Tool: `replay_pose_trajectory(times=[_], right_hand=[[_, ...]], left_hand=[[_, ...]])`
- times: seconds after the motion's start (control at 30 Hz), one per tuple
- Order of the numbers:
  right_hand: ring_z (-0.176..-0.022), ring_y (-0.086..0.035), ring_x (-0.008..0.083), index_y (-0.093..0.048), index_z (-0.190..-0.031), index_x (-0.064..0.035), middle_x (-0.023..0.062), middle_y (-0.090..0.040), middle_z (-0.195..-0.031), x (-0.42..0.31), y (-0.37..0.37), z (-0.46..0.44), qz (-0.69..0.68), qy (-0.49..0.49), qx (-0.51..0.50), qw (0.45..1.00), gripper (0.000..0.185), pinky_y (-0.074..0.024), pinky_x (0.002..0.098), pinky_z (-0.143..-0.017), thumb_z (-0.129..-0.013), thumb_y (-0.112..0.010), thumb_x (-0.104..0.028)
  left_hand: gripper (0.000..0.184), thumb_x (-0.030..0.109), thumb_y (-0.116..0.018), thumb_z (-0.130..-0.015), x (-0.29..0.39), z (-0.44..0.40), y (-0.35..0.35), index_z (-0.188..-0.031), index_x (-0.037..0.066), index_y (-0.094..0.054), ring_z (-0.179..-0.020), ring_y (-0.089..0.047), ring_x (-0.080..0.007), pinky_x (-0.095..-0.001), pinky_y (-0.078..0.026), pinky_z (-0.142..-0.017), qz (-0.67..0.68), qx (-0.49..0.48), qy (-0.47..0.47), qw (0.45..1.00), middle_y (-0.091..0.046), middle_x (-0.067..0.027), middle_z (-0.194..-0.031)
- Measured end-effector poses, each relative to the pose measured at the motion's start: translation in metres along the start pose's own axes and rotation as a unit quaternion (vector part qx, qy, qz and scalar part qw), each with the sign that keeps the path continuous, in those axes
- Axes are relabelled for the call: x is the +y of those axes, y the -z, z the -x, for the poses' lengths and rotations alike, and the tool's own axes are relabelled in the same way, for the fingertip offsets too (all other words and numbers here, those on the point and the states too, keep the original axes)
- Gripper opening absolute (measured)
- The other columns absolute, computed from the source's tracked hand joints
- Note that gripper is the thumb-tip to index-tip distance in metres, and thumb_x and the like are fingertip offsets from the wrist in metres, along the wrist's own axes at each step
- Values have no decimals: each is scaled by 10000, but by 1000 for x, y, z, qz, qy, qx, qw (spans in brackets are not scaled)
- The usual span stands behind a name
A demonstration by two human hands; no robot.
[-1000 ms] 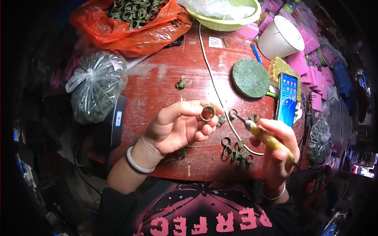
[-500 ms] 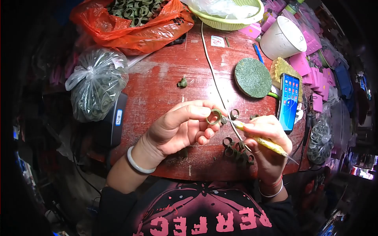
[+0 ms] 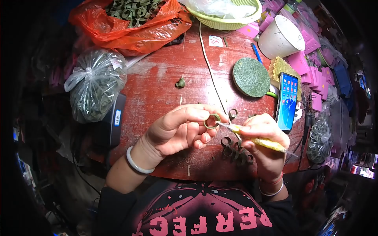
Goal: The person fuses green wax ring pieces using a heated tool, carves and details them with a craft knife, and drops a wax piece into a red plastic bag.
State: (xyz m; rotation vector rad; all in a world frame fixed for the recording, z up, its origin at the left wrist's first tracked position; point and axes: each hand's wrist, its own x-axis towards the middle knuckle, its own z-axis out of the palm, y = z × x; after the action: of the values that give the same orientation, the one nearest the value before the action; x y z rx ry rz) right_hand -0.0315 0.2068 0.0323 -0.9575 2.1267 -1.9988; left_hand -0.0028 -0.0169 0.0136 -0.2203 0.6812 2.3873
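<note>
Between thumb and fingers, my left hand point(image 3: 179, 128) holds a green ring point(image 3: 212, 121) upright above the red table. My right hand point(image 3: 264, 139) is closed round a yellow-handled tool point(image 3: 267, 144), whose thin tip reaches the ring's right edge. Whether the tip touches the ring I cannot tell. Several dark green rings point(image 3: 236, 152) lie in a cluster below my hands. Another ring point(image 3: 233, 114) rests just above the tool, beside a white cable point(image 3: 210, 69).
A red bag point(image 3: 157, 37) of rings, a clear bag point(image 3: 96, 86) and a green basket point(image 3: 226, 24) stand around the red table point(image 3: 157, 88). Towards the right are a round green disc point(image 3: 251, 77), a phone point(image 3: 287, 102), a white bucket point(image 3: 280, 38) and a blue pen point(image 3: 256, 53).
My right hand has moved left and turned the tool, bringing its tip from the loose rings to the held ring. My left hand has shifted slightly, still holding the ring.
</note>
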Motion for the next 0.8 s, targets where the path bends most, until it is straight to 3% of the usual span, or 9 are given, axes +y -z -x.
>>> replay_pose_trajectory(times=[0.13, 0.27, 0.4, 0.5, 0.63, 0.8], right_hand=[[-805, -588, 204, -704, -970, 8, 85, -658, -863, 2, 2, 1, 4, -30, 42, 999, 255, -463, 308, -730, -722, -754, -26], [-798, -586, 198, -703, -966, 12, 94, -663, -869, 0, 1, -2, -24, -3, -16, 1000, 232, -461, 309, -727, -744, -741, -46], [-790, -588, 198, -714, -968, -10, 82, -666, -853, 3, 2, -2, 36, -17, 46, 998, 253, -463, 307, -729, -717, -747, -7], [-787, -588, 201, -710, -977, -10, 88, -667, -855, -2, 3, -3, 11, 7, -24, 1000, 249, -465, 309, -729, -729, -735, -14], [-782, -586, 188, -707, -992, -15, 72, -656, -822, 2, 3, -4, 76, 24, 15, 997, 309, -470, 297, -707, -688, -763, -10], [-769, -591, 191, -706, -985, -12, 86, -668, -854, 2, 6, -3, 40, 18, -4, 999, 273, -472, 295, -705, -715, -742, 0]], left_hand=[[466, 210, -495, -870, -2, -1, 1, -1204, -114, -476, -659, -500, -116, -208, -423, -518, 24, 2, 1, 1000, -539, -109, -834], [464, 212, -492, -876, 0, 0, 1, -1208, -112, -477, -666, -492, -113, -208, -414, -511, 9, -9, 9, 1000, -519, -101, -815], [460, 221, -487, -889, -2, -1, 4, -1208, -110, -480, -665, -491, -109, -210, -418, -517, 11, -7, 7, 1000, -526, -98, -822], [450, 226, -484, -901, -2, -1, 2, -1201, -109, -490, -663, -487, -107, -210, -422, -526, 20, 20, 5, 1000, -530, -89, -825], [432, 223, -485, -909, -2, -1, 1, -1183, -110, -505, -661, -478, -108, -211, -422, -529, 8, 23, 1, 1000, -519, -70, -819], [420, 221, -487, -911, -2, -3, 2, -1165, -112, -514, -670, -477, -109, -209, -421, -525, 32, 31, 6, 999, -510, -65, -819]])
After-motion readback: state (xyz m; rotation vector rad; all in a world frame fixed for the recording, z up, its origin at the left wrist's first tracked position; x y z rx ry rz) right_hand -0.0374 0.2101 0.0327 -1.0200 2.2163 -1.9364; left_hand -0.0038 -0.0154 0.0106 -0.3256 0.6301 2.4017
